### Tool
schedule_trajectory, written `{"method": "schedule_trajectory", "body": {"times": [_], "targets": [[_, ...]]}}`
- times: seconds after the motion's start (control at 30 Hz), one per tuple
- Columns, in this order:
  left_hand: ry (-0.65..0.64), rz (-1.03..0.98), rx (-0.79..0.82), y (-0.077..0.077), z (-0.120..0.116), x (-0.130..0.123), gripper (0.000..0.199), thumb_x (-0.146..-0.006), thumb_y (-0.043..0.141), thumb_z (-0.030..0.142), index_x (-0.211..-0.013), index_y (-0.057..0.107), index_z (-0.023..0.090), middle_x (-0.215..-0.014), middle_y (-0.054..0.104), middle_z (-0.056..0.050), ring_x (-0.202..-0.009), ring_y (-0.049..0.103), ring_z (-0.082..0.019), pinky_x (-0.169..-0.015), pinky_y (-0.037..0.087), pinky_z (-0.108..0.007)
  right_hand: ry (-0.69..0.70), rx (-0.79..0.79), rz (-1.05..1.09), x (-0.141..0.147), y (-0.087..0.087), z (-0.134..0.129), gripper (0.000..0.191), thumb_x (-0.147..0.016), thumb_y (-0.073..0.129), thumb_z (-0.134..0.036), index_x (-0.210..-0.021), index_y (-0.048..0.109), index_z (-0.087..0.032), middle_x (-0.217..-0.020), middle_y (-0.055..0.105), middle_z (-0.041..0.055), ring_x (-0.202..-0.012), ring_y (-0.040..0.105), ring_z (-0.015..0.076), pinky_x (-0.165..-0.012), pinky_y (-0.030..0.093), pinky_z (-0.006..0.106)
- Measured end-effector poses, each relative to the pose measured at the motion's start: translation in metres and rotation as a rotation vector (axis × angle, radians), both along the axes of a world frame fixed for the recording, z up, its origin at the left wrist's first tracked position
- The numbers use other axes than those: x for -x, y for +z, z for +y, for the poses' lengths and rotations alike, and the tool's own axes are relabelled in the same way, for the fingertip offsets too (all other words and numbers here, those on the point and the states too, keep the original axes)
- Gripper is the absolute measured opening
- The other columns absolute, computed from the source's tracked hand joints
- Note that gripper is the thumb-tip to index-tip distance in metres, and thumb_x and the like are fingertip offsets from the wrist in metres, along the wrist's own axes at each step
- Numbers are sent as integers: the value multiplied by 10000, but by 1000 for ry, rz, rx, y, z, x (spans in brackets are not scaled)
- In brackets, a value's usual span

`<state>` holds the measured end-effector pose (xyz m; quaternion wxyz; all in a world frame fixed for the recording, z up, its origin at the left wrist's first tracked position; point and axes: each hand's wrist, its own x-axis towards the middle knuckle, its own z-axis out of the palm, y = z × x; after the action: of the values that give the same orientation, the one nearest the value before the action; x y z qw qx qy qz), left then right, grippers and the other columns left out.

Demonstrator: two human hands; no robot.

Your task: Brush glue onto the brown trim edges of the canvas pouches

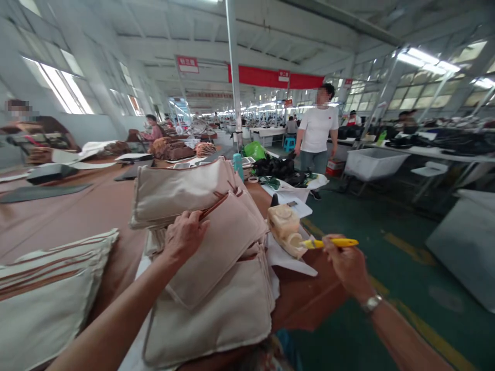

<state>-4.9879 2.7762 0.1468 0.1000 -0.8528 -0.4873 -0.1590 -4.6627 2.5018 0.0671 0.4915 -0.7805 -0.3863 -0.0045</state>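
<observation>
Beige fabric panels with brown edging lie in an overlapping pile point(209, 309) on the brown-covered table point(112, 206). My left hand point(186, 234) rests on the pile, its fingers bent over the brown edge of a panel point(220, 247); whether it pinches that edge is hard to see. In my right hand point(346, 260) is a yellow-handled brush point(332, 242), its tip at the mouth of a cut, stained plastic container point(284, 224). The container lies on its side on white paper point(296, 263) at the table's right edge.
More stacked panels point(46, 299) lie at the left. Behind the container are a turquoise bottle point(238, 166), a tape roll point(252, 179) and a tub of black material point(280, 171). A person in a white shirt point(317, 129) stands beyond. A grey bin point(464, 247) is at the far right.
</observation>
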Motion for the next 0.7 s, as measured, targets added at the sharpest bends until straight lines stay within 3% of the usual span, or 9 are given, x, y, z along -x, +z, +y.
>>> {"method": "schedule_trajectory", "body": {"times": [0.13, 0.23, 0.3, 0.4, 0.5, 0.57, 0.7], "targets": [[-5, -3, 27, -2, 3, -5, 392, -959, 363, 510, -1060, 617, 230, -1088, 598, -85, -910, 628, -260, -679, 440, -322, 140, 33, -56, -17, -23, 45, 345, -910, 491, -487, -934, 670, -193, -766, 683, 45, -676, 621, 196, -667, 441, 296], [-116, -56, 58, 5, 0, -7, 352, -952, 368, 463, -958, 609, 207, -1016, 595, -72, -847, 619, -226, -691, 431, -301, 208, 73, -76, -27, -39, 67, 279, -869, 532, -436, -885, 680, -200, -804, 693, 51, -718, 624, 206, -705, 434, 305], [-265, -101, 103, 21, -5, -6, 325, -942, 385, 439, -920, 595, 192, -936, 610, -57, -831, 608, -208, -735, 430, -283, 233, 91, -72, -33, -43, 74, 276, -860, 544, -438, -837, 678, -198, -766, 686, 48, -685, 618, 203, -681, 430, 300], [-453, -112, 252, 58, -18, 1, 355, -933, 418, 490, -979, 605, 191, -847, 643, -18, -759, 597, -184, -710, 417, -249, 233, 84, -52, -42, -37, 71, 345, -893, 512, -485, -809, 663, -187, -696, 662, 43, -609, 595, 189, -601, 410, 285], [-486, -74, 367, 77, -32, 7, 378, -905, 467, 521, -1031, 632, 204, -849, 665, 1, -746, 598, -181, -685, 407, -234, 229, 51, -45, -45, -26, 59, 384, -924, 476, -513, -891, 662, -179, -691, 652, 36, -586, 577, 181, -571, 399, 281], [-462, -41, 459, 67, -41, 8, 350, -903, 470, 492, -1023, 644, 213, -850, 670, 5, -761, 604, -182, -682, 402, -233, 259, 44, -51, -43, -23, 48, 369, -925, 487, -507, -916, 662, -183, -698, 650, 31, -605, 580, 183, -597, 411, 285], [-369, 51, 610, 8, -61, 7, 356, -934, 393, 457, -917, 658, 219, -777, 662, -13, -747, 624, -193, -651, 391, -252, 395, 49, -90, -33, -25, 28, 243, -886, 575, -434, -893, 683, -217, -859, 693, 41, -780, 627, 202, -749, 441, 304]]}}
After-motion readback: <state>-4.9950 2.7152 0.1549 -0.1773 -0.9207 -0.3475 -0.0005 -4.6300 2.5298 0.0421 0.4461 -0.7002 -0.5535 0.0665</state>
